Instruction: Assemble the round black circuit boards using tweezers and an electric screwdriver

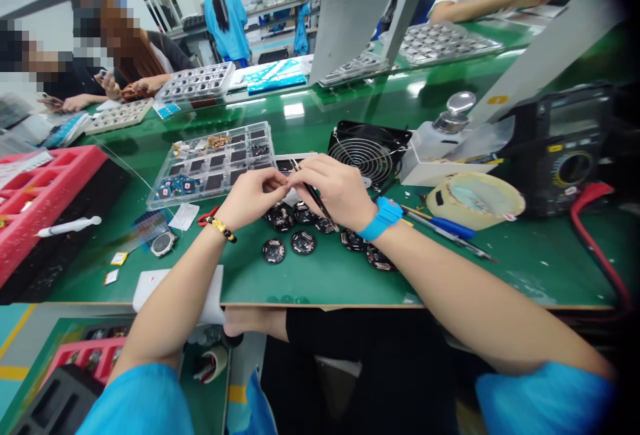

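Observation:
My right hand (337,188) is closed around a pair of tweezers (327,216), which slants across the palm. Close against it, my left hand (255,196) has thumb and fingertips pressed together; what they pinch, if anything, is too small or hidden to make out. Below the hands, several round black parts with small components on them lie on the green bench, among them one round part (273,251) at the left and another round part (303,242) beside it. More of these parts sit partly hidden behind and under my right hand.
A clear compartment box (215,161) of small parts stands behind my left hand. Behind my right hand are a black fan (367,155) and a white holder with a pump bottle (440,141). A round tub (475,198), pens and a red foam tray (45,188) flank the work area.

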### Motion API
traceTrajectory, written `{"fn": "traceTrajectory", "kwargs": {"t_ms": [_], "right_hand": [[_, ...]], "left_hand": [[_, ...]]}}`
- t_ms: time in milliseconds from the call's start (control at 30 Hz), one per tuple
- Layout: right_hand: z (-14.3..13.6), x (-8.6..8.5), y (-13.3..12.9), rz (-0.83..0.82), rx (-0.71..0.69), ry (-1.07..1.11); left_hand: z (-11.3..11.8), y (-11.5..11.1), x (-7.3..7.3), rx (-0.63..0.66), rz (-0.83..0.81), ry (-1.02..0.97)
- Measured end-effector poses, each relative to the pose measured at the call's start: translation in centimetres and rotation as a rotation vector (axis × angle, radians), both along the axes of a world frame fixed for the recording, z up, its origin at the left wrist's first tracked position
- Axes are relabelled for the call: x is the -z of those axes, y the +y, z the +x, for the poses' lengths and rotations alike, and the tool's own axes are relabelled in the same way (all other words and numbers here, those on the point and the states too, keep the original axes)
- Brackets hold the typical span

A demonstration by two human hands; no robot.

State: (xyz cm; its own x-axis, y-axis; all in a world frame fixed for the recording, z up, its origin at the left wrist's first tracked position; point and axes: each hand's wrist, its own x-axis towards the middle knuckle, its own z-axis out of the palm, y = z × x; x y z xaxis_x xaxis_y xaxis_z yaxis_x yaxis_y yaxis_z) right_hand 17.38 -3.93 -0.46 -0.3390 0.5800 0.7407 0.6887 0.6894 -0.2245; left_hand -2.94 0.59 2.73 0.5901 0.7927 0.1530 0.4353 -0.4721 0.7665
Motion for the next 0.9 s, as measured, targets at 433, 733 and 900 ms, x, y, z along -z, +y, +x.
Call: {"fn": "traceTrajectory", "kwargs": {"t_ms": [433,733,900], "right_hand": [[0.2,-0.1,0.0,-0.049,-0.036,0.152],[0.0,-0.5,-0.2,-0.065,-0.070,0.242],[-0.1,-0.5,-0.2,-0.089,-0.076,0.264]], "left_hand": [[-0.2,0.3,0.0,0.020,-0.104,-0.023],[0.0,-0.1,-1.1,-0.050,-0.283,-0.164],[0.0,-0.1,-1.1,-0.062,-0.299,-0.168]]}}
